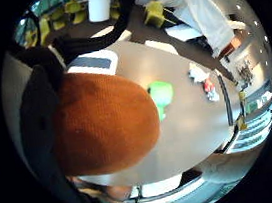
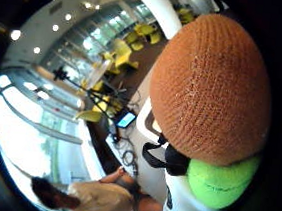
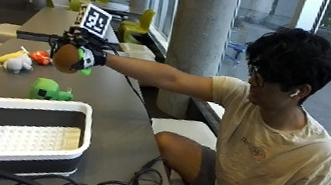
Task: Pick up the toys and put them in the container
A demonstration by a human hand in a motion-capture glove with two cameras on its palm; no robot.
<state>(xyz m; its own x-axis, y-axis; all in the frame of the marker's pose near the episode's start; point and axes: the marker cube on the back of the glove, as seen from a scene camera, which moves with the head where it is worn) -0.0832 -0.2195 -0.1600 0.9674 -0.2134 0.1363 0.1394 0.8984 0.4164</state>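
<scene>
Meanwhile, at lower left of the outside view, the white-rimmed dark plastic container (image 3: 18, 135) is sitting empty. Above it, a green plush toy (image 3: 48, 90) is lying on the grey table (image 3: 115, 130). Further right, the black-gloved right hand (image 3: 84, 56) is curling round a brown knitted ball toy (image 3: 66, 57) and lifting it off the table; it looks soft and light, best cupped around its middle.

The brown ball (image 3: 65, 57) hides the gloved hand's (image 3: 88, 58) fingertips; the toys (image 3: 20, 61) behind it are too small to tell apart; the container (image 3: 29, 103) is cut off at the picture's edge

A person (image 3: 265, 139) wears a pale yellow short-sleeved tee, apparently dark shorts, glasses and a white earbud.
</scene>
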